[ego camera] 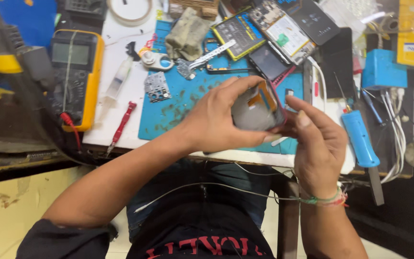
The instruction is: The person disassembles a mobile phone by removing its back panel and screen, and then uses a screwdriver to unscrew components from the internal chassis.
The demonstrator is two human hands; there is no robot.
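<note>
An opened phone (257, 109) with a grey back and an orange flex strip showing is held above the blue work mat (178, 108). My left hand (216, 120) wraps around its left side, thumb along the bottom edge. From the right my right hand (319, 144) grips its lower right corner, thumb pressed on the rim. Part of the phone is hidden behind my fingers.
A yellow multimeter (77, 72) with a red probe (120, 125) lies at the left. Several opened phones (264, 31), metal tweezers (202, 60), a small shield plate (157, 87) and a syringe (119, 79) lie on or by the mat. A blue hand tool (360, 139) and white cables (394, 124) lie at the right.
</note>
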